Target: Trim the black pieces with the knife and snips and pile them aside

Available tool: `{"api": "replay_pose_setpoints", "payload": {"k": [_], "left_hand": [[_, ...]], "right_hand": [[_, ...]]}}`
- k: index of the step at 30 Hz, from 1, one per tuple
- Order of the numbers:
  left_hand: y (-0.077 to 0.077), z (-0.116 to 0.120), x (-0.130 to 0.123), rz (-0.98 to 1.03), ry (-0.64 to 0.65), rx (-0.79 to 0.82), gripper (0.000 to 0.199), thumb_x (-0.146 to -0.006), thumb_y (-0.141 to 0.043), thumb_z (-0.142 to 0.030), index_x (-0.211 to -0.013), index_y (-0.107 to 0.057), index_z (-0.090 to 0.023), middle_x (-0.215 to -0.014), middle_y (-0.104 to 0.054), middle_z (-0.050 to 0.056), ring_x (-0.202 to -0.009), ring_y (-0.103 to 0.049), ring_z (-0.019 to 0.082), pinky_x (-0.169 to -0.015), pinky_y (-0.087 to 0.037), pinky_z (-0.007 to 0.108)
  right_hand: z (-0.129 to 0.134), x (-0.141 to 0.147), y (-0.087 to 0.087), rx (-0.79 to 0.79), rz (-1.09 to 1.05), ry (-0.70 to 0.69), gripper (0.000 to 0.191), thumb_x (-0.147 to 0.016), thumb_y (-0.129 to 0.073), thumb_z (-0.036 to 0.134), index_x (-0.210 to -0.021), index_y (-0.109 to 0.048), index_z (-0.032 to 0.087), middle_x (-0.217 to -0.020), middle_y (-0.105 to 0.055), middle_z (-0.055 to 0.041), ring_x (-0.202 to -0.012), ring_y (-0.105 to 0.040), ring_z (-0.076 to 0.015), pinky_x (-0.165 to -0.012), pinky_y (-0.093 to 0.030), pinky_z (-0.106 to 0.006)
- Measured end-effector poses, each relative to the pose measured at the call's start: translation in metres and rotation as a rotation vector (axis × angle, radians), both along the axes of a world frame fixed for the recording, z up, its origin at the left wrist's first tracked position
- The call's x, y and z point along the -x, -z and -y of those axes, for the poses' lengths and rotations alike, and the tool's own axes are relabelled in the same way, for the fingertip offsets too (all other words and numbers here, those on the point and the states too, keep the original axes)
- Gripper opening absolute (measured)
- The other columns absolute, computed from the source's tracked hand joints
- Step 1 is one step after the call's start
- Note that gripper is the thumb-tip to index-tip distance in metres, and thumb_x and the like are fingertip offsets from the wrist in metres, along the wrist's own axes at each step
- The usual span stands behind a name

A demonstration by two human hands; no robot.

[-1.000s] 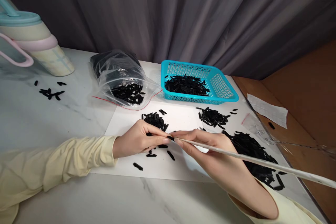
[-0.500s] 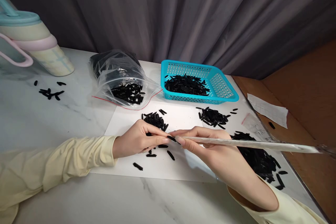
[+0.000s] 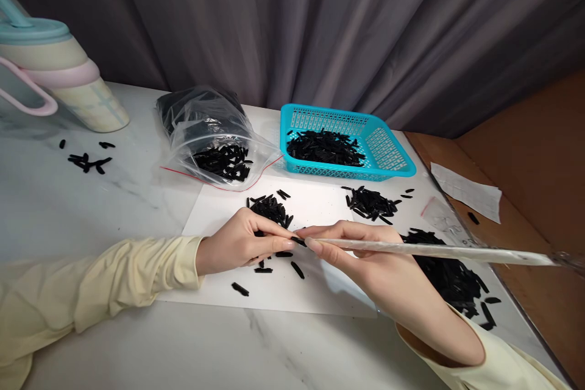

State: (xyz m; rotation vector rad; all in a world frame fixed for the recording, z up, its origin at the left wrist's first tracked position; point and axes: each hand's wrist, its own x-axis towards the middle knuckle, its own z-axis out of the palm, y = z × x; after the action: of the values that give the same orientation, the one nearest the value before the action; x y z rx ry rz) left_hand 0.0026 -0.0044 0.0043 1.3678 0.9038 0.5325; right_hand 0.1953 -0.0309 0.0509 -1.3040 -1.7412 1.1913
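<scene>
Between its thumb and forefinger, my left hand (image 3: 249,237) pinches one end of a small slender black piece (image 3: 298,241). My right hand (image 3: 365,256) is closed around a long thin whitish stick (image 3: 429,250), whose near tip meets the right thumb and fingertips. Those right fingertips touch the other end of the black piece; whether they grip it too I cannot tell. Both hands hover over a white sheet (image 3: 320,298). A pile of similar black pieces (image 3: 269,210) lies on the sheet just beyond my left hand, with several loose ones nearer me.
Behind are an open clear zip bag (image 3: 260,161) of black pieces and a blue basket (image 3: 397,161) holding more. Further piles lie at the right (image 3: 372,204) and beside my right wrist (image 3: 452,280). A tumbler (image 3: 86,91) stands far left; a paper slip (image 3: 466,192) lies right.
The black piece at my fingertips has shifted very slightly. Both hands and the stick stay almost in the same place.
</scene>
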Motion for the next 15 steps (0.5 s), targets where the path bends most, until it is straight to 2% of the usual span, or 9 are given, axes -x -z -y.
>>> {"api": "replay_pose_setpoints", "payload": {"k": [11,15], "left_hand": [[0.0016,-0.0008,-0.0006,0.027,0.002,-0.011,0.023,-0.077,-0.059,-0.021,-0.087,-0.073,-0.007,-0.035,-0.038,-0.007,-0.034,-0.028,0.004,-0.034,-0.022,0.017],[0.0019,-0.0002,-0.0003,0.041,0.006,-0.011,0.023,-0.077,-0.06,-0.022,-0.087,-0.073,-0.006,-0.035,-0.038,-0.008,-0.034,-0.028,0.003,-0.034,-0.022,0.017]], "right_hand": [[-0.0004,-0.0028,-0.0004,0.058,0.004,-0.014,0.012,-0.079,-0.064,0.015,-0.073,-0.072,0.02,-0.087,-0.073,-0.0027,-0.079,-0.07,-0.0185,-0.068,-0.059,-0.025],[-0.0024,-0.0055,-0.0017,0.138,-0.013,-0.024,0.009,-0.079,-0.065,0.022,-0.073,-0.072,0.02,-0.091,-0.073,-0.0036,-0.084,-0.069,-0.0194,-0.073,-0.057,-0.026]]}}
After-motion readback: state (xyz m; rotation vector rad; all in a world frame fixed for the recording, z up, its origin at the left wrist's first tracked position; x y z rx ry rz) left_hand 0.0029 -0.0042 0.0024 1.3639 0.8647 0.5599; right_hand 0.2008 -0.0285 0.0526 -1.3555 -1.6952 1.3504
